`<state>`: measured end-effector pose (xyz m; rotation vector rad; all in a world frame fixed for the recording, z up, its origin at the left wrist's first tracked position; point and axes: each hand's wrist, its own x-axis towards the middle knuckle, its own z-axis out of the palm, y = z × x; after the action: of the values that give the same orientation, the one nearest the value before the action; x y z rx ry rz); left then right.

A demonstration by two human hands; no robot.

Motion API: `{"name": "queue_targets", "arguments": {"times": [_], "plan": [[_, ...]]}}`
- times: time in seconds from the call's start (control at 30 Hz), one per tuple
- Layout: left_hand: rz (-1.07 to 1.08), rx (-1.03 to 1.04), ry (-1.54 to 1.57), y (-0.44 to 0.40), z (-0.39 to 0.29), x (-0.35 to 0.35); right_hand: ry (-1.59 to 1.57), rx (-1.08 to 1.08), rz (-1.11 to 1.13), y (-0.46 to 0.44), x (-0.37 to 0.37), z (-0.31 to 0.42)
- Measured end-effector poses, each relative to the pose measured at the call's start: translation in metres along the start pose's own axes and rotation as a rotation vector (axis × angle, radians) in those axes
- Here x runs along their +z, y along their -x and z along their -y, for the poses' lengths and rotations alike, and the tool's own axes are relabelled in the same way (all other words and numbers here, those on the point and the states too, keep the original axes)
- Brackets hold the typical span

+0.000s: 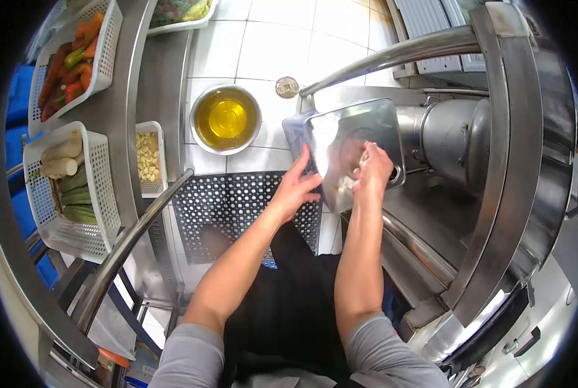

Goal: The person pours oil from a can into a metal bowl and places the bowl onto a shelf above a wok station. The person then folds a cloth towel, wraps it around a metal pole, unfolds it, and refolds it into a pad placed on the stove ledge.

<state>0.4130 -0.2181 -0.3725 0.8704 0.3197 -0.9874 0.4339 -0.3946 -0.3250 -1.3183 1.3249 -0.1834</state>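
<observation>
A rectangular metal tray (382, 119) with a shiny surface lies tilted in front of me, right of centre. My left hand (295, 186) is at its left edge, fingers spread apart, the thumb side near the rim. Over the tray's lower right part is my right hand (374, 169), its fingers curled together; what they hold, if anything, is blurred. A metal bowl (227, 119) of yellow liquid stands on the tiled floor to the left of the tray. A small round drain cover (287, 87) lies between them.
White baskets with peppers (82, 55), green and white vegetables (75, 194) and pale cloves (148, 158) stand at the left. A steel rail (134, 239) runs beside them. Large metal pots (453, 136) sit on the right rack. A perforated black mat (205, 207) covers floor below.
</observation>
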Motion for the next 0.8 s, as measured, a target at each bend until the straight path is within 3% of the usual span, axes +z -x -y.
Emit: {"name": "queue_targets", "arguments": {"times": [0.13, 0.23, 0.27, 0.33, 0.4, 0.5, 0.57, 0.63, 0.73, 0.8], "plan": [[0.028, 0.0, -0.096, -0.034, -0.014, 0.031, -0.037, -0.196, -0.144, -0.006, -0.003, 0.002], [0.078, -0.022, -0.019, -0.053, -0.006, 0.04, 0.15, -0.599, -0.245, 0.024, -0.015, -0.007], [0.107, -0.014, 0.031, -0.061, 0.001, 0.042, 0.043, -0.554, -0.221, 0.042, -0.018, -0.007], [0.14, -0.024, 0.072, -0.071, 0.006, 0.055, 0.125, -0.697, -0.268, 0.064, -0.027, -0.029], [0.175, 0.003, 0.114, -0.084, 0.014, 0.076, 0.063, -0.63, -0.244, 0.087, -0.035, -0.058], [0.303, -0.066, 0.044, -0.113, 0.03, 0.067, 0.061, -0.333, -0.05, 0.091, -0.051, -0.125], [0.17, 0.078, -0.055, -0.114, 0.037, 0.045, 0.126, -0.049, 0.104, 0.091, -0.041, -0.155], [-0.007, 0.304, -0.147, -0.106, 0.049, -0.007, 0.266, 0.016, 0.237, 0.07, -0.025, -0.194], [-0.565, 0.13, -0.009, -0.074, 0.055, -0.122, 0.497, -0.068, 0.376, 0.011, 0.02, -0.259], [-0.754, 0.158, -0.085, -0.055, 0.058, -0.204, 0.699, -0.127, 0.456, -0.034, 0.062, -0.276]]}}
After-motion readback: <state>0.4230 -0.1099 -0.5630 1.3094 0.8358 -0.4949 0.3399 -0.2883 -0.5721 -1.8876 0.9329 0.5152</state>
